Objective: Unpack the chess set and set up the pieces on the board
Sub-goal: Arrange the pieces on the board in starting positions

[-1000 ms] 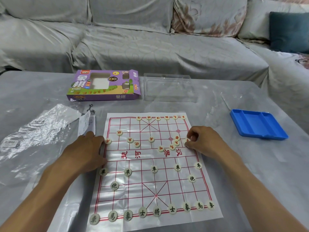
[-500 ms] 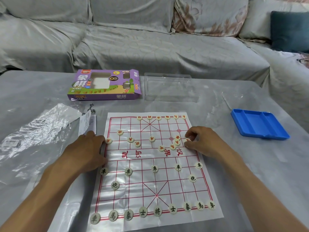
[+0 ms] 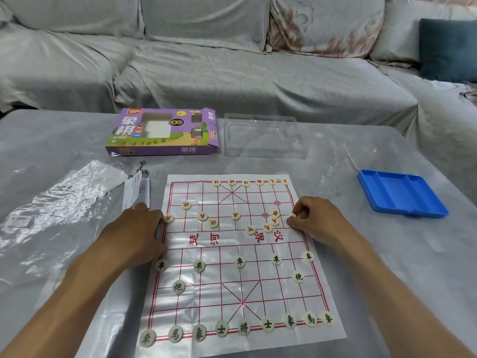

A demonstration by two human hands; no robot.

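A white plastic xiangqi board sheet (image 3: 232, 280) with red lines lies on the table. Black-lettered pieces (image 3: 244, 327) fill its near rows in order. Red-lettered pieces (image 3: 231, 182) sit along the far row, and several more lie scattered near the river, with a cluster (image 3: 274, 221) at the right. My left hand (image 3: 134, 233) rests flat on the board's left edge, fingers beside a red piece (image 3: 169, 218). My right hand (image 3: 315, 219) is at the right edge, fingertips pinching a red piece (image 3: 293, 216) that is mostly hidden.
A purple xiangqi box (image 3: 165, 133) and a clear plastic tray (image 3: 263, 136) lie beyond the board. A blue tray (image 3: 400, 193) sits at the right. A crumpled plastic bag (image 3: 51, 210) and a paper tag (image 3: 134, 189) lie at the left. A covered sofa stands behind the table.
Hardly anything has moved. My right hand stays on the piece at the right edge, its fingers shifting slightly. My left hand has stayed put.
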